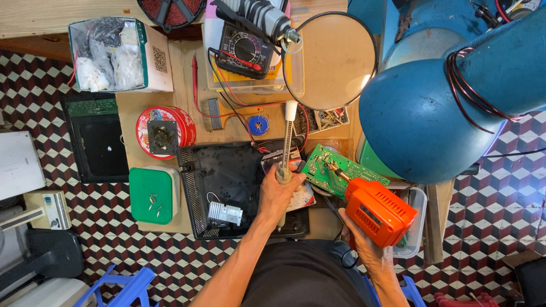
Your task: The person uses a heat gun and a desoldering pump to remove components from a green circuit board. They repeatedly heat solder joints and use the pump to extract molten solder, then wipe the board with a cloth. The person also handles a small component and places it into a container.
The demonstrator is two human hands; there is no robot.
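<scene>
i see my left hand (278, 196) closed around the handle of a long desoldering pump (286, 142), which stands almost straight up in the view, its white end near the round magnifying glass (335, 59). my right hand (364, 241) is gripping an orange soldering gun (380, 209); the thin tip of it touches the green circuit board (335, 170). this board lies tilted at the right edge of the black open device case (233, 176), just beside the pump. behind the case i see a multimeter (245, 50) with red wires and a small blue solder spool (259, 125). to the left are a red round tin (165, 132) and a green box (151, 195). a big blue lamp (421, 116) hangs over the right side.
</scene>
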